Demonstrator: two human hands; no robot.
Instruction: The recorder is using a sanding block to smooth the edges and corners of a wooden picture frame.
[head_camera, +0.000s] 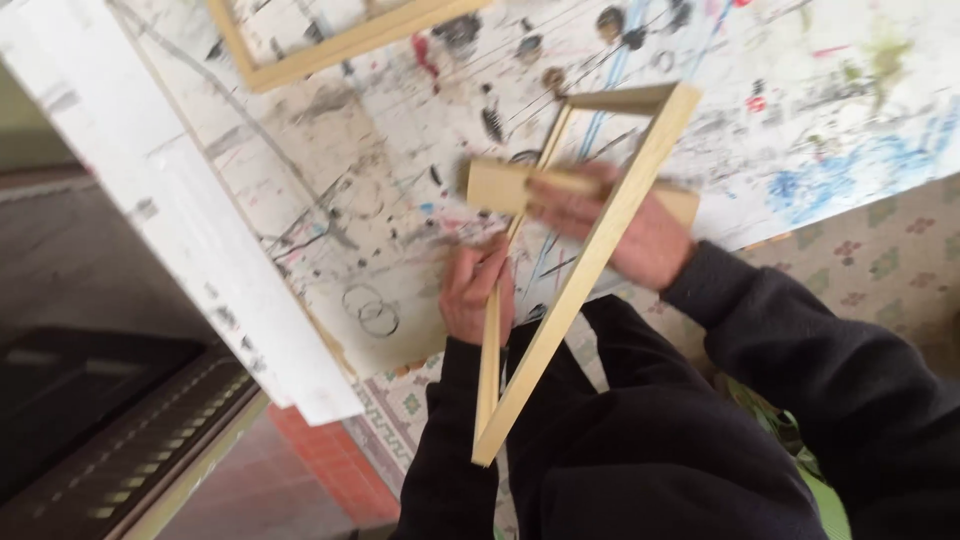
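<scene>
Gripping wooden frame (600, 250) rail, left fingers (478, 285) wrapped; right fingers (560, 208) clamping block (500, 185); frame diagonal.

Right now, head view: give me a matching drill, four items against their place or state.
1. left hand
2. right hand
3. wooden block
4. second wooden frame

a. lies on the paint-marked board, top of view
b. grips a side rail of the held frame
c. presses the block to the frame
d. blurred, against the frame's rail

Pairs: 1-b, 2-c, 3-d, 4-a
</scene>
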